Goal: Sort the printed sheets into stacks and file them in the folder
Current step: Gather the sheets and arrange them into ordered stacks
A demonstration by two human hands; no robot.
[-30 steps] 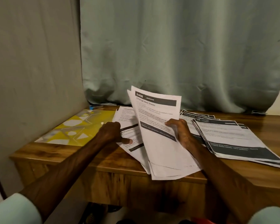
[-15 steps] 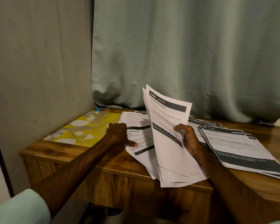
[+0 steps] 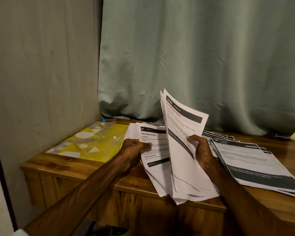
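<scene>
The right hand (image 3: 201, 150) reaches in from the lower right, forearm angled up over the table's front edge. Its thumb and curled fingers are clamped on the right-hand edge of a bundle of white printed sheets (image 3: 180, 126). The bundle stands tilted up, its top sheet headed "3406" on a dark band. The left hand (image 3: 133, 148) comes in on a long diagonal from the lower left. Its fingers are curled at the left edge of a flat stack of white printed sheets (image 3: 153, 138), and its thumb lies on the top page, pinching it.

The flat stack lies mid-table just beside the raised bundle. The lower ends of both hang out past the front edge of the brown wooden table (image 3: 66, 166). To the right, touching the right wrist, a fanned stack of sheets with dark header bands (image 3: 249, 160) spreads toward the right rim of the view.

A yellow plastic folder with white geometric shapes (image 3: 92, 142) lies flat in the back left corner. It sits close against the grey wall (image 3: 41, 65), its right edge just beside the flat stack. Bare wood runs between the folder and the front edge. A pale green curtain (image 3: 194, 57) hangs down onto the table's rear edge, and a small blue object (image 3: 108, 119) sits in the corner beneath it.
</scene>
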